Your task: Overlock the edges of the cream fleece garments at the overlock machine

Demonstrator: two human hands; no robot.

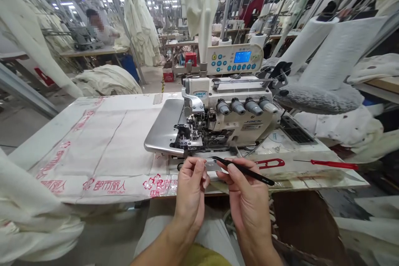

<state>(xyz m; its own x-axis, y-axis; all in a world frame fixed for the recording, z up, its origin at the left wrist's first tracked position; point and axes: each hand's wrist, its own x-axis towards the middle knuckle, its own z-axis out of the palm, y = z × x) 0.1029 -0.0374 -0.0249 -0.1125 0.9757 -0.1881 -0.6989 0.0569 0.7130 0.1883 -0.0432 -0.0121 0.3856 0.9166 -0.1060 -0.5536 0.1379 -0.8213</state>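
In the head view, black bent-tip tweezers [249, 171] lie in my right hand [246, 191], gripped between thumb and fingers with the tips pointing left. My left hand [192, 183] is closed in a pinch, thumb against forefinger, close to the tweezer tips. Whatever it pinches is too small to make out. Both hands are at the table's front edge, just before a white overlock sewing machine [243, 120]. Its front cover stands open, and the loopers and needle area [196, 129] show.
A red-handled screwdriver [335, 164] and a red thread snips-like tool [271, 163] lie right of my hands. Plastic printed in red covers the table [124, 141] at left. Large thread cones [339, 50] stand behind right. Pale garments hang around; a person [101, 29] sits far left.
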